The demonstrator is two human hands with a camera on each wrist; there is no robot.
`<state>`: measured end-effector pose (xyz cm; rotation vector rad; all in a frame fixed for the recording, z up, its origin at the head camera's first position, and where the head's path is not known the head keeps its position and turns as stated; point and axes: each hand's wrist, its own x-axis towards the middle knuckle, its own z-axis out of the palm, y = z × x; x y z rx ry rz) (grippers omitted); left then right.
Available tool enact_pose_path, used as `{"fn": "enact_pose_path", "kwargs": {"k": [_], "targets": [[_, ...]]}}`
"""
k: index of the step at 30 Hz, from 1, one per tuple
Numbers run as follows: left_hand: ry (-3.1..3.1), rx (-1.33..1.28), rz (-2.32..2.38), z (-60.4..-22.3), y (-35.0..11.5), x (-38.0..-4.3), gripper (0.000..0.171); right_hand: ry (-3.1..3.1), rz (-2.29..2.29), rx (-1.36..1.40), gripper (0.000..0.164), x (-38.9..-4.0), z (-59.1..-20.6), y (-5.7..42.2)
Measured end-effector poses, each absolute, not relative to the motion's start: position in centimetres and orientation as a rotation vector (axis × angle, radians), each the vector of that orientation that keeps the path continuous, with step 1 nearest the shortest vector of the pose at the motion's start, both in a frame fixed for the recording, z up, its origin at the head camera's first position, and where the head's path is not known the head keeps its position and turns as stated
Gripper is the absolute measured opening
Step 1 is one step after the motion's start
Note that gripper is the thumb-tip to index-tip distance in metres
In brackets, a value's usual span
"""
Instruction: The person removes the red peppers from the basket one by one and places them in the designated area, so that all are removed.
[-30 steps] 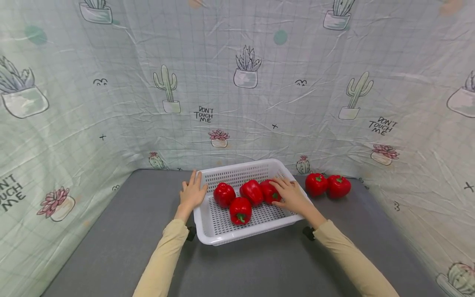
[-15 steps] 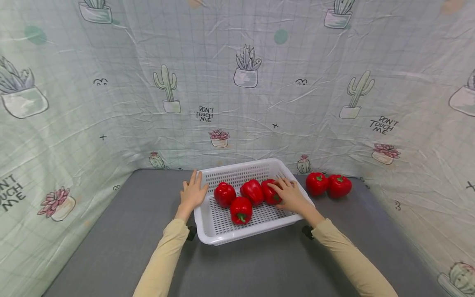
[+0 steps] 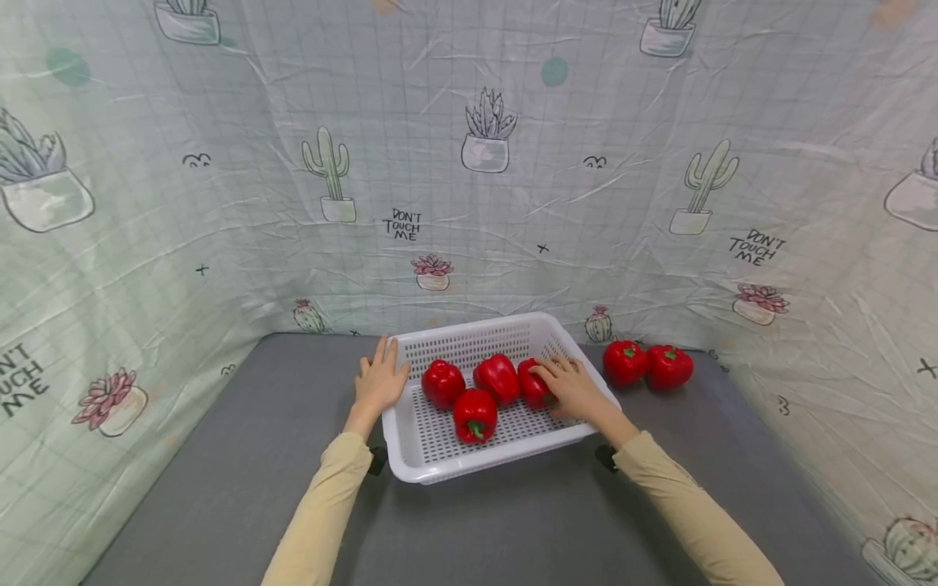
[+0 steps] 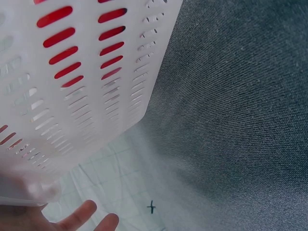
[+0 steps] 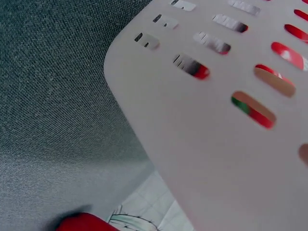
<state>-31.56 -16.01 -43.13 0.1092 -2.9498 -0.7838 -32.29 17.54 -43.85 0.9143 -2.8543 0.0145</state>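
A white perforated plastic basket (image 3: 479, 468) stands on the dark grey table with several red bell peppers in it. My left hand (image 3: 379, 386) rests on its left rim, fingers extended and spread; their tips (image 4: 84, 211) show beneath the rim in the left wrist view. Inside the right end, my right hand (image 3: 579, 393) grips a bell pepper (image 3: 529, 384), fingers bent over its top and right side, which hides part of it. Through the basket's slots in the right wrist view I see that pepper's red skin and green stem (image 5: 240, 104). Another bell pepper (image 3: 497, 379) lies just left of it.
Two more bell peppers (image 3: 624, 364) sit side by side on the table, right of the basket. A pale curtain (image 3: 440, 163) printed with cactus drawings encloses the back and both sides. Grey table surface (image 3: 469, 529) stretches in front of the basket.
My right hand has shifted slightly over the rightmost pepper in the basket, and its fingers now cover the stem seen before. The left hand and the basket stay put.
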Motion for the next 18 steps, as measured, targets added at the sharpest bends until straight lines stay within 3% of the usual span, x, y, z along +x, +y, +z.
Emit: {"fn": "enact_pose_path", "kwargs": {"k": [18], "targets": [[-2.940,0.108,-0.787,-43.12,-15.96,-31.60,0.060,-2.772,-0.275,1.058,0.084,-32.37,-43.60,18.21]]}}
